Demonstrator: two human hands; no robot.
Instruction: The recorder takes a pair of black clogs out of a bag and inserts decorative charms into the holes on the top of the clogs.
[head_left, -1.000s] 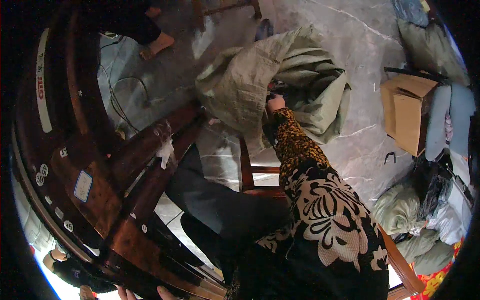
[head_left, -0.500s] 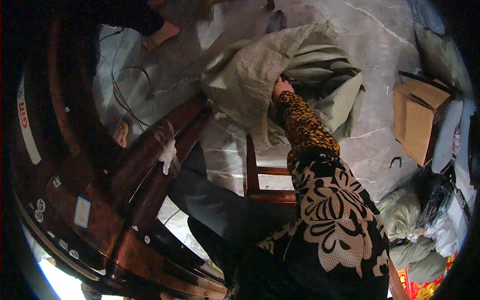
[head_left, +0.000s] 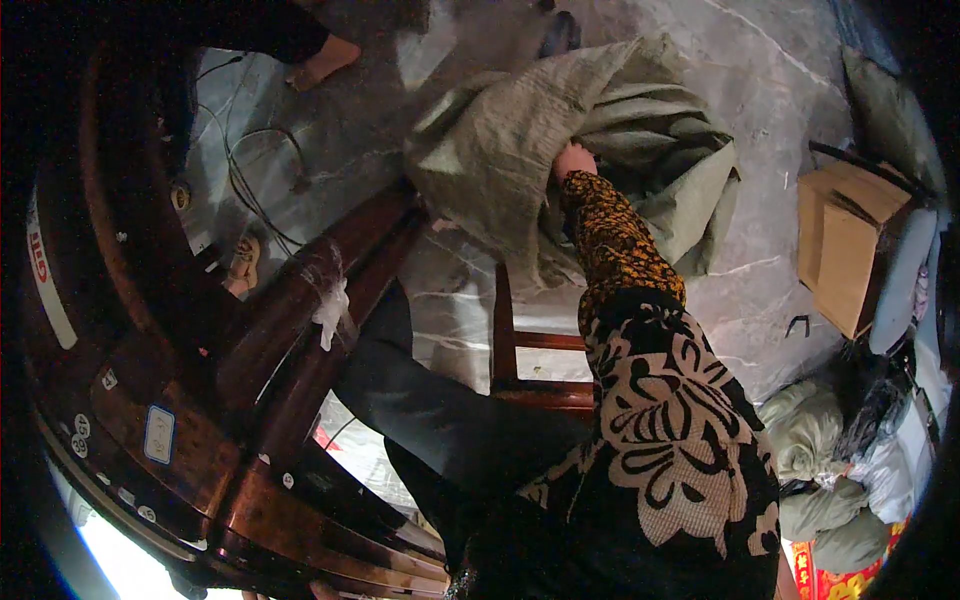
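Note:
My right hand, in a patterned sleeve, is at the mouth of a large grey-green woven sack lying on the floor ahead. Its fingers look curled on the rim of the sack, partly lost in the folds. What lies inside the sack is too dark to make out. At the lower edge, only the fingertips of my left hand show, spread against the edge of a dark brown wooden piece of furniture with small stickers on it.
A wooden frame with crossbars stands below the sack, beside my leg. Black cables trail on the floor at left, near another person's bare foot. At right are a cardboard box and several bundled bags.
My right hand has moved slightly up along the mouth of the sack, whose folds have shifted a little. More of my left fingertips show at the lower edge.

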